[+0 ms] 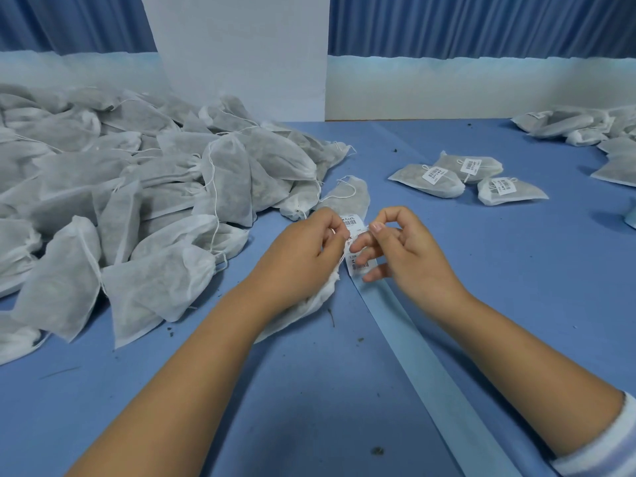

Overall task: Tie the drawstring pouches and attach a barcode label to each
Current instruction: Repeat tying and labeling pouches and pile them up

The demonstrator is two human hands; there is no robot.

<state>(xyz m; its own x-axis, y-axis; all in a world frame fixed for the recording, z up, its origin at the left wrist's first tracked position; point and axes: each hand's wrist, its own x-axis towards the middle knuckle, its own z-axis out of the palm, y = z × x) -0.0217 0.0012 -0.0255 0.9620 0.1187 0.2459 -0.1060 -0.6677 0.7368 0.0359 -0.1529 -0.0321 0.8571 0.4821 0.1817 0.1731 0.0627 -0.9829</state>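
- The table (pixel 309 407) carries a pale backing strip (pixel 430 366) that runs from the near right edge up towards the hands. Dark crumbs lie scattered beside it.
- The left hand (pixel 306 249) has its fingers curled round the neck of one pouch (pixel 309 306). The body of the pouch lies on the table beneath the wrist.
- The right hand (pixel 413 253) is just beside the left but not joined to it. Its lower fingers are extended onto the barcode labels (pixel 359 265) at the head of the strip, and its index finger and thumb are curled. I cannot tell whether it pinches a label or the string.
- Judgement: the labelling step is in hand for this pouch. I cannot confirm that its cord is knotted.
- Next move, as judged: lift one label clean off the strip and fix it to the drawstring while the left hand keeps the neck steady.
- Beyond, at left, is a large heap of unlabelled pouches (pixel 155 187).
- Further, at right, lie three labelled pouches (pixel 444 177), well apart from the heap.
- A further group (pixel 568 127) lies at the far right edge.
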